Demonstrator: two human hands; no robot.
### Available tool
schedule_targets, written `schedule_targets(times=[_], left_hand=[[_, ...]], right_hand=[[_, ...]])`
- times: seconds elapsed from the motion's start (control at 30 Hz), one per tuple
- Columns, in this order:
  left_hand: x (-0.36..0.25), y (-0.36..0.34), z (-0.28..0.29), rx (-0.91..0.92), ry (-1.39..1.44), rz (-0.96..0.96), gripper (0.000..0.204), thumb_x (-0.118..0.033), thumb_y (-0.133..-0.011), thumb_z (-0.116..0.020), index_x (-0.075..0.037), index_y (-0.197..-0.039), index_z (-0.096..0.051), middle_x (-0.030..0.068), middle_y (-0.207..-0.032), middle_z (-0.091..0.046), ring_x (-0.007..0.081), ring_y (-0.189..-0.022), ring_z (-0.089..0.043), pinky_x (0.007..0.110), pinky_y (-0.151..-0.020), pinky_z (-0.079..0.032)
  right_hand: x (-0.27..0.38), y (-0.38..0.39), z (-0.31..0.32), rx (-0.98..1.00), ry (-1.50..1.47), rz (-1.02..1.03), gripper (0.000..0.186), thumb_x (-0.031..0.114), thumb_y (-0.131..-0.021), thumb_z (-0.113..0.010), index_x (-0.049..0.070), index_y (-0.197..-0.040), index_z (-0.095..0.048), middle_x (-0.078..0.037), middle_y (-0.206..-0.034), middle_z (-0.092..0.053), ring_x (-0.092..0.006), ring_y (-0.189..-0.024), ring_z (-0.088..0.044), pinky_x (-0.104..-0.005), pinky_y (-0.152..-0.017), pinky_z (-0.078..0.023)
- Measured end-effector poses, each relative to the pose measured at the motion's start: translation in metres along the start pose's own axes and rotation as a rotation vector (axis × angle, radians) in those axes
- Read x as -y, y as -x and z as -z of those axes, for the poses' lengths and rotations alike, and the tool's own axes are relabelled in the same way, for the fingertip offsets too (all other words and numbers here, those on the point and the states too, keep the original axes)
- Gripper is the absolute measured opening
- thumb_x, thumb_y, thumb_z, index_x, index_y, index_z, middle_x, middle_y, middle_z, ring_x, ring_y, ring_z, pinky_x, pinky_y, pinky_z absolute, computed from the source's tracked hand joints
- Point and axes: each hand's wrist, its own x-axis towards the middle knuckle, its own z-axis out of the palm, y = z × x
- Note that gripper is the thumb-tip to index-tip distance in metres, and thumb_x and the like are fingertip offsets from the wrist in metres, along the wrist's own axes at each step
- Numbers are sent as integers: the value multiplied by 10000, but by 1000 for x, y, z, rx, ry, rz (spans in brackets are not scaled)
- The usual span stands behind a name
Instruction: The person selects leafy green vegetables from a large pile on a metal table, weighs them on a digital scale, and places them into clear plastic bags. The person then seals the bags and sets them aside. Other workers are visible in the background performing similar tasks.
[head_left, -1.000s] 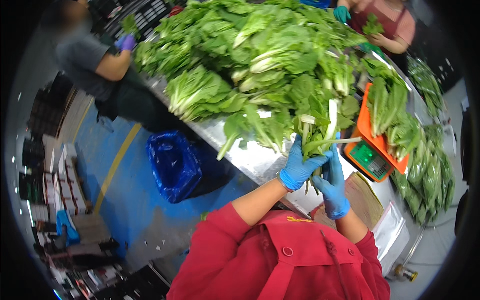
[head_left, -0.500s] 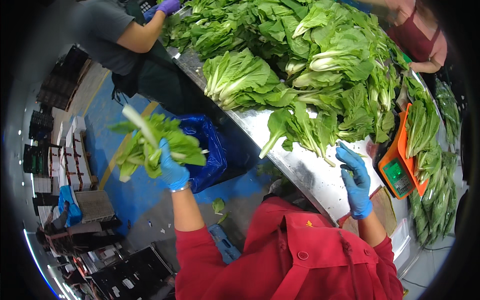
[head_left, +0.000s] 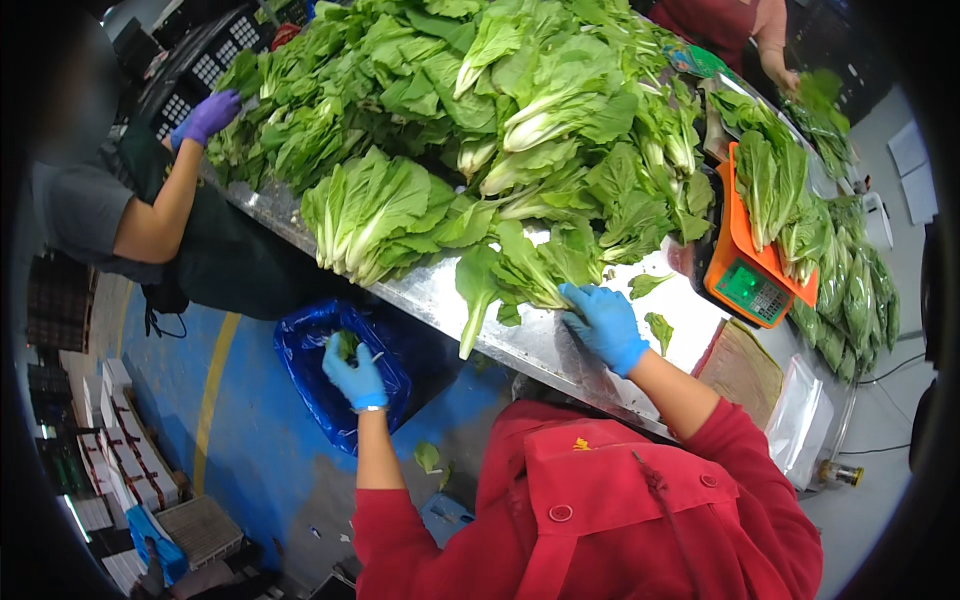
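Note:
My left hand (head_left: 355, 375), in a blue glove, is over a bin lined with a blue plastic bag (head_left: 290, 350). Its fingers are curled but apart, and a dark green leaf (head_left: 347, 345) shows between them, looking loose. Across on the metal table (head_left: 430, 295), my blue-gloved right hand (head_left: 607, 328) has its fingertips closed at the stem ends of a small bunch of leafy greens (head_left: 540, 275). A single leafy stalk (head_left: 475, 295) lies just left of that bunch, over the table edge.
A large heap of leafy greens (head_left: 420, 80) covers the far table. An orange scale (head_left: 750, 270) holding greens stands at right, beside bagged greens (head_left: 850, 290). At left is a co-worker's purple-gloved hand (head_left: 212, 115). Loose leaves (head_left: 427, 457) lie on the floor.
My left hand has moved down to the bin, and the bunch it held is gone from it. My right hand has moved left onto the stems. The view has shifted.

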Motion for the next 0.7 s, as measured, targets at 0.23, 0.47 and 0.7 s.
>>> schedule_targets(times=[0.23, 0.47, 0.7], left_hand=[[-180, 42, -12, 496, -78, -508, 511, -212, -717, -785, -78, -1176, -605, 100, -831, -610, 264, -782, -584, 348, -701, -481], [-171, 66, -61, 572, -224, -629, 505, -164, -739, -720, -100, -1216, -567, 113, -837, -571, 310, -774, -559, 425, -692, -466], [-180, 75, -71, 622, -47, -362, 521, -107, -757, -689, -54, -1249, -525, 146, -914, -570, 304, -832, -580, 395, -754, -486]], right_hand=[[-16, 2, -10, -188, -222, -118, 240, 208, -842, -620, 117, -1061, -660, -116, -783, -606, -314, -753, -585, -424, -659, -462], [-19, 18, -3, -154, -43, -133, 325, 231, -821, -636, 117, -1126, -625, -121, -793, -612, -314, -764, -597, -428, -670, -474], [-29, 12, -14, -228, -374, -185, 263, 216, -879, -612, 58, -1085, -646, -104, -789, -642, -270, -719, -616, -400, -672, -490]])
